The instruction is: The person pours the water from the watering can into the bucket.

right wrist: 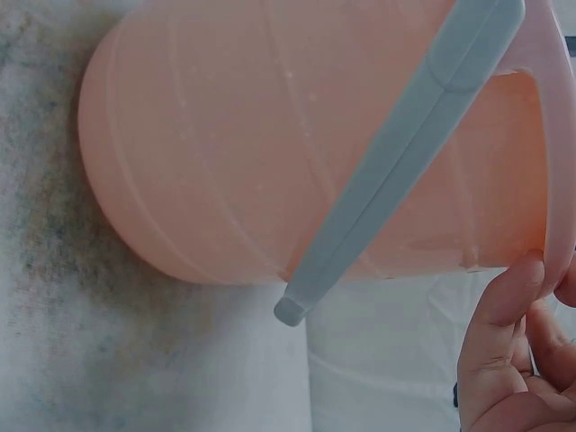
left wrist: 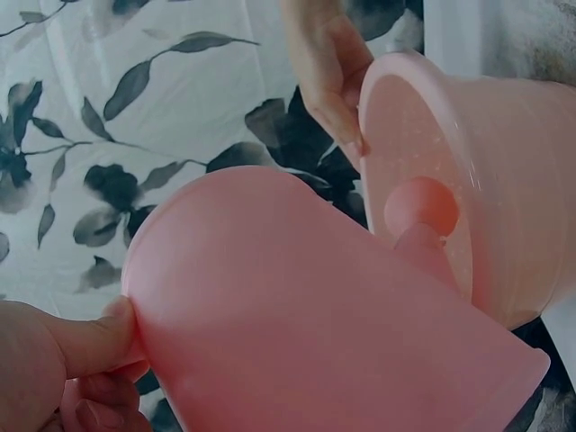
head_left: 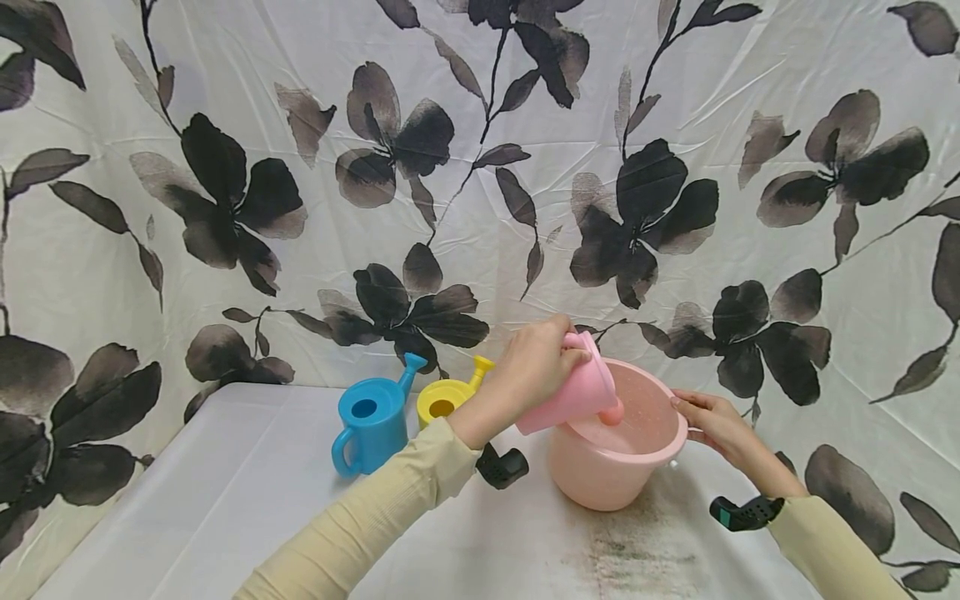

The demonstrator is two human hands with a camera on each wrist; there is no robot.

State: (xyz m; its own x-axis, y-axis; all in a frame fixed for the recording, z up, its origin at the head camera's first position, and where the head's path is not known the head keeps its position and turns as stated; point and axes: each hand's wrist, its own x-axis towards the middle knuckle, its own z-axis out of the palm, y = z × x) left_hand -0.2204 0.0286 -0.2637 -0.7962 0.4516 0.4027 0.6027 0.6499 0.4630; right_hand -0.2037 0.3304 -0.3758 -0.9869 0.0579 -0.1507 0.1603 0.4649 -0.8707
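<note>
My left hand [head_left: 534, 367] grips the handle of a pink watering can [head_left: 570, 392], which is tipped over a pale pink bucket [head_left: 600, 479]. The can's round spout head [left wrist: 421, 207] points into the bucket's mouth; whether water runs from it cannot be seen. At the bucket's right side, my right hand [head_left: 716, 423] pinches the rim, thumb on one side and fingers on the other, as the right wrist view shows. A grey bucket handle [right wrist: 396, 171] hangs down across the bucket's outside. Droplets speckle the inner wall.
Left of the bucket stand a blue watering can [head_left: 372, 429] and a yellow watering can [head_left: 450, 393], partly behind my left forearm. The white table [head_left: 247, 467] has a dark smudged patch [head_left: 637, 550] before the bucket. A floral cloth [head_left: 517, 125] hangs behind.
</note>
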